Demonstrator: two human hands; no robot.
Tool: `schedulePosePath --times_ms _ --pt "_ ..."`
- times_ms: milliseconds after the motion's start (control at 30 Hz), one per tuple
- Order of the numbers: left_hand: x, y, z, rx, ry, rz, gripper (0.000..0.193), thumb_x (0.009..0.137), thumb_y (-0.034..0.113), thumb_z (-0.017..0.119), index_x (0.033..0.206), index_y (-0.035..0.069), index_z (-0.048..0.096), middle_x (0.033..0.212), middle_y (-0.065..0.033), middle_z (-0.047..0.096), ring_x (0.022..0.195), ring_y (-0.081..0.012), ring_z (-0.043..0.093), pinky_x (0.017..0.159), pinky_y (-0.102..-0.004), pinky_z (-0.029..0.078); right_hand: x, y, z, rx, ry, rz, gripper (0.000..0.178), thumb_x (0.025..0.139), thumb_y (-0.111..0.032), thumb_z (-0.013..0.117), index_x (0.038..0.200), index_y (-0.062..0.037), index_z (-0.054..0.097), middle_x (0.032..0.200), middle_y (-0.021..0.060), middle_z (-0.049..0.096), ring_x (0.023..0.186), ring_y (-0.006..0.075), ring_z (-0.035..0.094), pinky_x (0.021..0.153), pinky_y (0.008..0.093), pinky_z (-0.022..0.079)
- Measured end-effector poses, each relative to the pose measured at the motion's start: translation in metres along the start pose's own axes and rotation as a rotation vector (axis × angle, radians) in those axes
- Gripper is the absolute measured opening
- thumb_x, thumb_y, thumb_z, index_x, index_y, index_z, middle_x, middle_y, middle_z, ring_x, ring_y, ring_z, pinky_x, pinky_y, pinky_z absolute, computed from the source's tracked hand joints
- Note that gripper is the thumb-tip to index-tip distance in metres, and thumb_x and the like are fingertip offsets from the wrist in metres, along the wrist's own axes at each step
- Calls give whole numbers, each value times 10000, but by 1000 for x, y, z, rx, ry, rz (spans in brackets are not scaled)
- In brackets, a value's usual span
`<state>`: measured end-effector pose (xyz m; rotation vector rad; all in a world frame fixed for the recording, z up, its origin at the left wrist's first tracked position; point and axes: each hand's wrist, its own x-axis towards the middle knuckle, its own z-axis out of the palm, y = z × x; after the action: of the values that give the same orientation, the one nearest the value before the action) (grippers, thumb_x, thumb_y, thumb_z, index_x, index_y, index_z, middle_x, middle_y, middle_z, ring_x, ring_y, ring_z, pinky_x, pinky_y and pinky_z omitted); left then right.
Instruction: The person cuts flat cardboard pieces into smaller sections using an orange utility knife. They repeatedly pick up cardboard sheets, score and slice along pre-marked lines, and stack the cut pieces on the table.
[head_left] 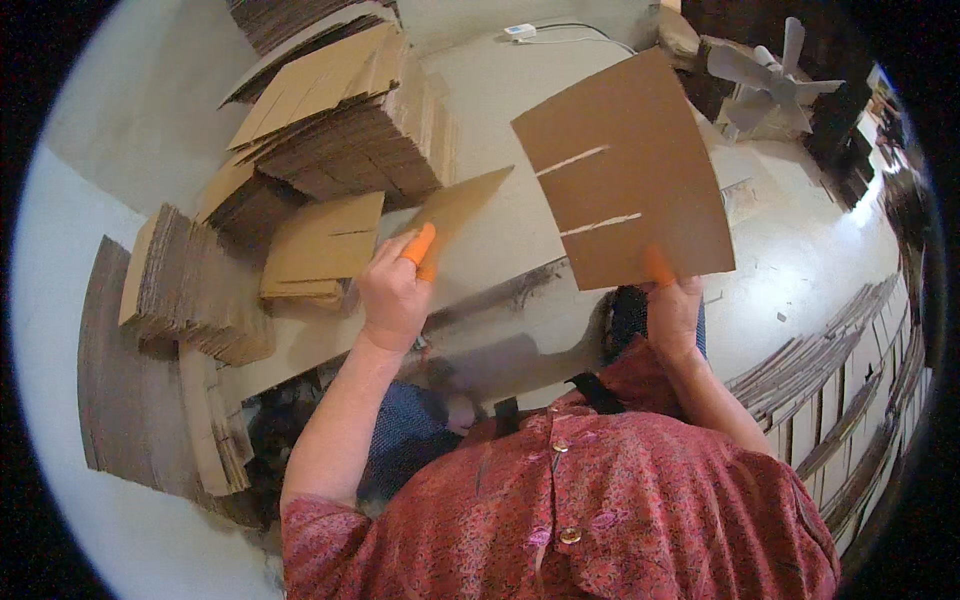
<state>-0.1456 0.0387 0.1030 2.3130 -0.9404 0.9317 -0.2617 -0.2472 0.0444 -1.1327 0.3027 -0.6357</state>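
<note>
A pale table (490, 95) spreads beyond your hands. Your left hand (392, 285) pinches thin cardboard (465, 203); your right hand (675, 308) grips a slotted sheet (650, 165).

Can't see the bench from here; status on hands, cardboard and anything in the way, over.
Left hand gripping cardboard piece. Right hand holding up slotted sheet. Low cardboard stack close beside left hand, apparently not blocking.
</note>
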Motion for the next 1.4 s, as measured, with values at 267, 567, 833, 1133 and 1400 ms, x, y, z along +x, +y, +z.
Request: schedulePosePath --times_ms 267,567,833,1133,1400 --pt "14 18 36 -264 -135 -459 200 772 109 664 939 0 651 769 -176 629 645 -298 591 578 -315 460 9 -42 18 -93 -88 -423 184 844 -60 590 1024 -20 600 994 26 590 920 147 533 786 276 423" --pt "18 -11 47 -32 144 -117 193 743 92 668 932 52 658 837 -122 641 710 -263 615 608 -336 493 13 -52 48 -254 -93 -532 204 803 10 622 1002 -35 622 973 7 629 894 139 547 801 270 418" --pt "-58 17 89 204 -351 67 431 695 18 591 1123 45 549 1106 -137 582 999 -323 559 824 -385 480 12 -28 19 -327 -75 -391 222 859 -111 579 1046 8 581 1016 54 572 941 155 501 831 266 388" --pt "-18 46 -68 -2 -139 67 330 654 -54 572 979 -40 627 987 -183 624 910 -351 597 841 -382 474 13 -4 -31 -118 23 -91 182 842 -96 595 1000 -12 626 964 12 614 846 115 534 738 256 431" --pt "-50 -94 -98 516 -23 -145 322 729 73 591 1029 -46 579 993 -195 609 882 -360 596 783 -407 500 10 14 -16 -194 -88 -60 160 896 -156 548 993 -43 606 901 3 593 759 89 537 650 244 439"
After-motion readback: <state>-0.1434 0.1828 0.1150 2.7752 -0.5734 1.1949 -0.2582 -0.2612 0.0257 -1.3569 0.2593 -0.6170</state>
